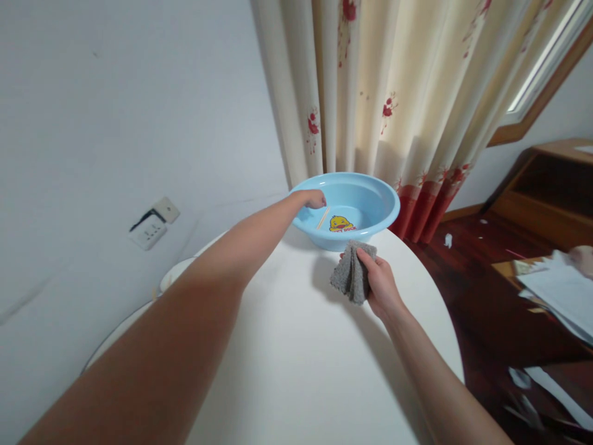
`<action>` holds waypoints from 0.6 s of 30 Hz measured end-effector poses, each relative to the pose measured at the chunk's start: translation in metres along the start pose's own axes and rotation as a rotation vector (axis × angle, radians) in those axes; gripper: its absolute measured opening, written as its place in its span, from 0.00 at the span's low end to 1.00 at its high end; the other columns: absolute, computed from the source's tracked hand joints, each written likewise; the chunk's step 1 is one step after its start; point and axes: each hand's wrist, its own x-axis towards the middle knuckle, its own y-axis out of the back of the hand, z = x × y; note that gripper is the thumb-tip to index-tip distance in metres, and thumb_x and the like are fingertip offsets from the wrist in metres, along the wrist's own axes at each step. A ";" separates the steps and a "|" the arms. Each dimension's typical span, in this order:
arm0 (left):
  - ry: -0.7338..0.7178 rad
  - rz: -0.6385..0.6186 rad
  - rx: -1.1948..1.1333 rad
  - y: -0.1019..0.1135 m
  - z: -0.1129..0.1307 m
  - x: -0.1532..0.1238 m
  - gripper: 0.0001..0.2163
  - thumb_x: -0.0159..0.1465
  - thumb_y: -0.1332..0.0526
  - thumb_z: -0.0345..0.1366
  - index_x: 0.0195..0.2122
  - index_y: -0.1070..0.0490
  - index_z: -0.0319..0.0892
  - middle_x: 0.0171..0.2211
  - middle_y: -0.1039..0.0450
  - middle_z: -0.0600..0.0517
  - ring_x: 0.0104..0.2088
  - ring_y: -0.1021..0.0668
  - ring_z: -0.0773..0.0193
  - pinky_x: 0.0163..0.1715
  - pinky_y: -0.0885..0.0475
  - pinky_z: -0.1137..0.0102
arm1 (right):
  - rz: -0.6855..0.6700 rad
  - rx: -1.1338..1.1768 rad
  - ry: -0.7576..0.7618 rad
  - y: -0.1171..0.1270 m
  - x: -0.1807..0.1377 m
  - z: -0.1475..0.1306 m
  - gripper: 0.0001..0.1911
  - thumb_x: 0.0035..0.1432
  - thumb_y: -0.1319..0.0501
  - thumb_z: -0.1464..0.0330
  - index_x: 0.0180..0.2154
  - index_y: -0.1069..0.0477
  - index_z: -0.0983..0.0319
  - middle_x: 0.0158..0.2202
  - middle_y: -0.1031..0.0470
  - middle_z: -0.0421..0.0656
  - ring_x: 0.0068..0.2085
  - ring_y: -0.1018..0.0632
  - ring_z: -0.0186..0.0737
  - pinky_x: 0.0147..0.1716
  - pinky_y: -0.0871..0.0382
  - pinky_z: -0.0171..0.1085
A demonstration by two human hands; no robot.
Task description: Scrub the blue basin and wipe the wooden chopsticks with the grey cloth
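My left hand (316, 199) reaches over the rim of a light blue plastic basin (391, 204), its fingers curled closed. A pair of thin pale wooden chopsticks (323, 219) slants down from beside its fingertips towards the basin floor; the exact grip is partly hidden. In front of the basin, my right hand (382, 281) pinches a folded grey cloth (349, 275) between thumb and fingers, just above the tabletop. A yellow duck picture (341, 224) with red lettering is printed on the basin's bottom.
The basin stands at the far end of a white rounded table (278, 371), close to a cream curtain (361, 93) with red flowers. A wall socket (149, 232) is at left. Papers (556, 284) lie on the right, above a dark red floor (467, 266).
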 end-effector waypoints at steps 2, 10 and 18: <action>0.054 -0.063 0.061 0.020 0.006 0.010 0.08 0.59 0.37 0.30 0.36 0.17 0.40 0.37 0.16 0.49 0.39 0.19 0.62 0.50 0.28 0.69 | -0.028 -0.023 -0.003 0.000 -0.003 0.002 0.21 0.51 0.27 0.54 0.37 0.19 0.65 0.39 0.15 0.52 0.41 0.15 0.52 0.41 0.20 0.44; 0.148 0.231 0.117 0.119 0.023 -0.070 0.15 0.65 0.44 0.29 0.46 0.18 0.37 0.43 0.17 0.42 0.43 0.19 0.59 0.50 0.27 0.65 | -0.083 -0.083 0.009 -0.001 -0.024 0.011 0.17 0.54 0.28 0.57 0.37 0.19 0.65 0.39 0.15 0.51 0.40 0.15 0.49 0.39 0.19 0.41; 0.309 0.178 0.009 0.163 0.026 -0.215 0.08 0.65 0.39 0.32 0.37 0.20 0.37 0.37 0.17 0.43 0.31 0.21 0.64 0.39 0.27 0.68 | -0.150 -0.167 0.037 -0.009 -0.052 0.032 0.14 0.55 0.28 0.59 0.36 0.20 0.64 0.37 0.15 0.51 0.39 0.14 0.49 0.37 0.18 0.40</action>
